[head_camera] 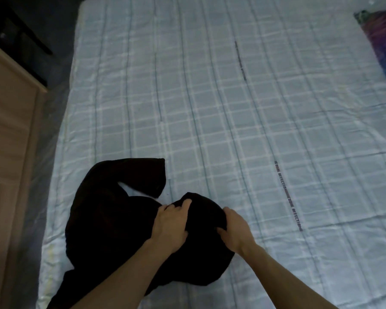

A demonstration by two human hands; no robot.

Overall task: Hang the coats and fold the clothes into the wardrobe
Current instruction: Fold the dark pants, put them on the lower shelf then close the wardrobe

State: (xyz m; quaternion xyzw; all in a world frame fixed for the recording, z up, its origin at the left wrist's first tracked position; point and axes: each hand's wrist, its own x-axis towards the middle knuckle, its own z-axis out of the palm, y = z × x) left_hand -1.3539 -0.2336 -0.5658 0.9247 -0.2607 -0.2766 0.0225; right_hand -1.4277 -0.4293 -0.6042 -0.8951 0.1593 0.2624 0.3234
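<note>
A black garment [112, 221] lies crumpled on the near left part of the bed [210, 108], one sleeve curling up toward the middle of the bed. My left hand [171, 226] grips a bunched fold at the garment's right end, fingers curled over the cloth. My right hand [233, 230] grips the same bunch from the right side, thumb tucked into the fabric. Part of the garment hangs over the bed's near left edge.
The bed carries a pale blue checked sheet with dark printed stripes. A light wooden wardrobe side [7, 152] stands at the left, with a narrow floor gap beside the bed. A colourful purple and blue cloth [383, 41] lies at the far right edge.
</note>
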